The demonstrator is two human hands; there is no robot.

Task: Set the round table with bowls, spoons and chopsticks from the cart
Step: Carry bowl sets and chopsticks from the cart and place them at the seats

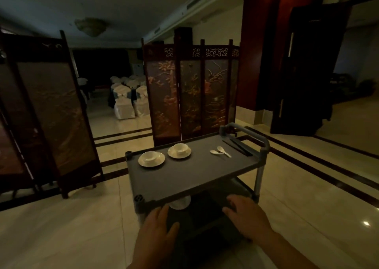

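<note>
- Grey plastic service cart [196, 178] on the glossy tiled floor [307, 197], one long edge of its top shelf nearest the camera.
- Two white ceramic bowls, each on a white saucer, sit side by side at the shelf's left end: one [151, 157] by the left edge, the other [179, 149] just beside it, closer to the far edge.
- Toward the handle end lie two white ceramic spoons [221, 152], touching or crossed.
- A pair of black chopsticks [238, 147] lies along the right edge, under the grey handle [246, 132].
- Left grip [158, 229], a bare hand, fingers straight and apart, holds nothing, just below the near-left corner.
- Right grip [246, 217], fingers spread and relaxed, holds nothing, low by the near edge. Contact with the cart: cannot tell.
- Carved wooden folding screens [190, 92] stand beyond the cart.
</note>
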